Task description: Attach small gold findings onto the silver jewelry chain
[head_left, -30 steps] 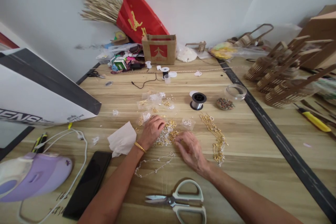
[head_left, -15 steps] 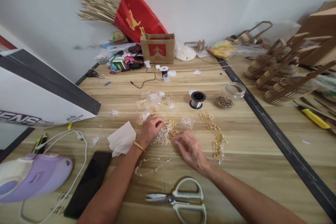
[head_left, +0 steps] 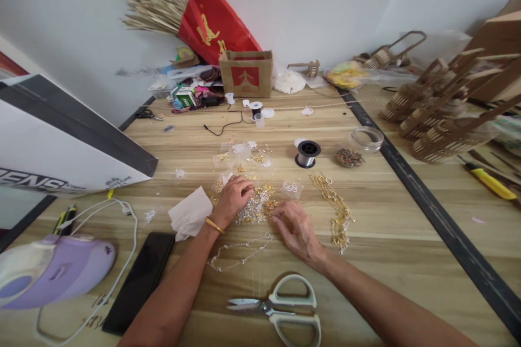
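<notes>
A loose pile of gold and silver charms (head_left: 254, 205) lies on the wooden table between my two hands. My left hand (head_left: 233, 199), with a gold bangle at the wrist, rests at the pile's left edge, its thumb and fingers curled together. At the right edge, my right hand (head_left: 298, 229) has its fingertips drawn together in a pinch beside the gold pieces. Whatever either hand holds is too small to make out. Closer to me lies a silver chain with small charms (head_left: 240, 254), apart from both hands. Gold chains (head_left: 336, 211) lie to the right of my right hand.
White-handled scissors (head_left: 280, 306) lie open in front of me. A wire spool (head_left: 307, 154) and a glass jar of beads (head_left: 350, 157) stand beyond. At left are a tissue (head_left: 190, 212), a black phone-like slab (head_left: 138, 282) and a purple device (head_left: 61, 271). Small baskets (head_left: 435, 130) stand right.
The thumb and fingers of my left hand have drawn slightly closer together. My right hand stays at the pile's edge. The whole view has shifted very slightly.
</notes>
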Demonstrator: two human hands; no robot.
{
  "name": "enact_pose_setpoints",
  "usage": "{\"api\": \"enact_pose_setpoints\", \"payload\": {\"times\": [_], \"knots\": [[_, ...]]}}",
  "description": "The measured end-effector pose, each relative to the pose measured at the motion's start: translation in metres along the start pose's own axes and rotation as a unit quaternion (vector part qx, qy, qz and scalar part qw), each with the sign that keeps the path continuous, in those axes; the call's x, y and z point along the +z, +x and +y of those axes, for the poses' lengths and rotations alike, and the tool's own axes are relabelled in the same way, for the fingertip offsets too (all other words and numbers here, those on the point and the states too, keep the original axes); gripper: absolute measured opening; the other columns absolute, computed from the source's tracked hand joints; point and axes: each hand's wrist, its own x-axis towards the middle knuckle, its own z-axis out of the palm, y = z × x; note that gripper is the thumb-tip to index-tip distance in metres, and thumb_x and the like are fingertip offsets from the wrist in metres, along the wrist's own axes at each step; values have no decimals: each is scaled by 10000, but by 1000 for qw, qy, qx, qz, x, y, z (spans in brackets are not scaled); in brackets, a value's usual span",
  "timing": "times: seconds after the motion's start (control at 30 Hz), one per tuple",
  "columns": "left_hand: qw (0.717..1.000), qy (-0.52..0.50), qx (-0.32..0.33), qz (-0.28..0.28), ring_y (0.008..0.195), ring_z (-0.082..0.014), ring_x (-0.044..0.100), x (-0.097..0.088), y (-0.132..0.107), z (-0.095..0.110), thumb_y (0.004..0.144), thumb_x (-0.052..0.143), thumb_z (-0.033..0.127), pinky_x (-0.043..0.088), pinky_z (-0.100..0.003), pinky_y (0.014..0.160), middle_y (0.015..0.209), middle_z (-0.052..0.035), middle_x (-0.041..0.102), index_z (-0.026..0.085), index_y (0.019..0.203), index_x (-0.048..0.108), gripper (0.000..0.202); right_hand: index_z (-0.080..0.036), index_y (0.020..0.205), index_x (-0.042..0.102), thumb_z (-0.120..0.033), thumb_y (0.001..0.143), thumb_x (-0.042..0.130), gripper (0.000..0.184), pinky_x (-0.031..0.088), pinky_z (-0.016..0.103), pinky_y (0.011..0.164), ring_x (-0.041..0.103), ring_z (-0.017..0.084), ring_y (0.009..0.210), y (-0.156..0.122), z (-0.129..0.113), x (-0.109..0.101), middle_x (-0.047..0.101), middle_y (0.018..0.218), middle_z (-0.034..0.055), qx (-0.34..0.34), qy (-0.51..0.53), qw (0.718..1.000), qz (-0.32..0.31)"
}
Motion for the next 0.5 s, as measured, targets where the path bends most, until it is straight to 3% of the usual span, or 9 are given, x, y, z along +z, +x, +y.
{"api": "enact_pose_setpoints", "payload": {"times": [0.1, 0.27, 0.5], "knots": [[1000, 8, 19, -17, 927, -211, 585, 1, -1, -1, 840, 566, 129, 461, -374, 871, 959, -62, 665, 172, 974, 686, 186, -204, 873, 557, -180, 915, 494, 79, 437, 340, 724, 554, 186, 779, 0, 0, 0, 617, 801, 38, 3, 0, 1000, 1], [999, 7, 44, -19, 892, -198, 577, 3, -2, -4, 853, 566, 152, 447, -370, 874, 906, -48, 648, 178, 881, 696, 136, -209, 869, 552, -179, 915, 494, 80, 428, 341, 722, 548, 187, 775, 0, 0, 0, 612, 797, 34, 2, 1, 1000, 1], [999, -9, 21, -36, 881, -192, 574, 0, -2, -1, 831, 584, 137, 449, -346, 835, 895, -43, 633, 174, 805, 682, 108, -205, 874, 551, -172, 914, 494, 77, 428, 335, 712, 543, 185, 777, 0, 0, 0, 611, 802, 38, 4, 7, 1000, -2]]}}
